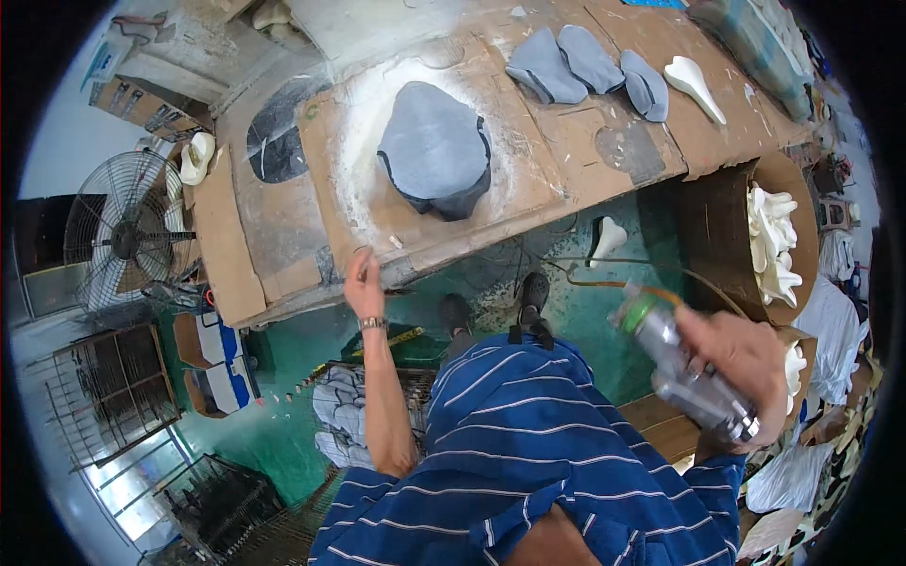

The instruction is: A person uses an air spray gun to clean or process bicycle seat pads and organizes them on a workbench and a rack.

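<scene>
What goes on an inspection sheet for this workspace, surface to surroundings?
Surface: cardboard-covered table, pale dust around the large grey piece.
Work items: large grey piece on the table; metallic tool, blurred.
Clutter: three smaller grey pieces and a cream piece, table's right; another cream piece on the green floor.
Grips: left grip by the table's front edge, seemingly empty; right grip around the tool.
Cables: yellowish hose toward the tool.
Surroundings: fan at left; box of cream pieces at right.
</scene>
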`<state>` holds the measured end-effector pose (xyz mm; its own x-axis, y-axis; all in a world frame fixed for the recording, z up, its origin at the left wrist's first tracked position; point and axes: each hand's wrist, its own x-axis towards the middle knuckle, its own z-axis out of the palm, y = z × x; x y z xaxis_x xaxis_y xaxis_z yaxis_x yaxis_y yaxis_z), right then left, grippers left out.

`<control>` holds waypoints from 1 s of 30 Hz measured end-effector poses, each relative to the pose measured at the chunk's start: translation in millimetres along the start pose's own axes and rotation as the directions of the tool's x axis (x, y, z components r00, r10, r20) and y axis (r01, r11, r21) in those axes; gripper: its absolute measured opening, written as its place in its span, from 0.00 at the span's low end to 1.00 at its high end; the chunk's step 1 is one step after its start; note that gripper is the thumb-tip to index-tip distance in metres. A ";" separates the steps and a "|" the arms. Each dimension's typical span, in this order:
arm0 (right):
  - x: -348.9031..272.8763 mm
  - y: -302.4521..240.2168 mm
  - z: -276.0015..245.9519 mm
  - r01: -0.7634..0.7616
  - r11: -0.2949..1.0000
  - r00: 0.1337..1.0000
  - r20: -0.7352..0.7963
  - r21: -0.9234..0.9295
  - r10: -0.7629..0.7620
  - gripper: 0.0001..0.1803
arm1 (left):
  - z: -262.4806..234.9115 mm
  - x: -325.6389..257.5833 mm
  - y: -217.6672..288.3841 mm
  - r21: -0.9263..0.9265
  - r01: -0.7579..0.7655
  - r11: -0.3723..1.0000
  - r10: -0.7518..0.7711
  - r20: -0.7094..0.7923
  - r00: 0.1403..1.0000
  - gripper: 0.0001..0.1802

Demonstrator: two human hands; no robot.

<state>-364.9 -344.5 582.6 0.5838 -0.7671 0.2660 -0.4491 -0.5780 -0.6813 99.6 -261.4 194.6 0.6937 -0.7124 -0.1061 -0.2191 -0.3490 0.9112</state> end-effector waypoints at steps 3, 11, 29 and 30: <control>-6.9 10.1 -10.4 0.060 0.998 0.977 0.202 0.024 -0.064 0.39 | 25.4 36.1 64.4 0.011 -0.213 0.977 0.213 0.032 0.977 0.19; -21.2 25.5 -25.0 -0.146 0.982 0.989 -0.051 -0.121 0.141 0.36 | 83.3 106.8 141.6 0.500 -0.676 0.541 0.552 0.395 0.734 0.20; -69.5 52.7 -33.9 -0.159 0.980 0.987 -0.013 0.121 0.162 0.35 | 118.0 140.9 255.1 0.491 -0.721 0.490 0.483 0.535 0.693 0.13; -74.1 55.9 -34.2 -0.196 0.966 0.979 -0.018 0.167 0.202 0.35 | 128.0 141.3 272.0 0.498 -0.750 0.435 0.510 0.550 0.661 0.13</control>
<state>-456.4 -329.5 548.1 0.4690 -0.8728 0.1350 -0.4358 -0.3617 -0.8242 50.2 -534.9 376.5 -0.0301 -0.9839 0.1760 -0.9574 0.0790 0.2777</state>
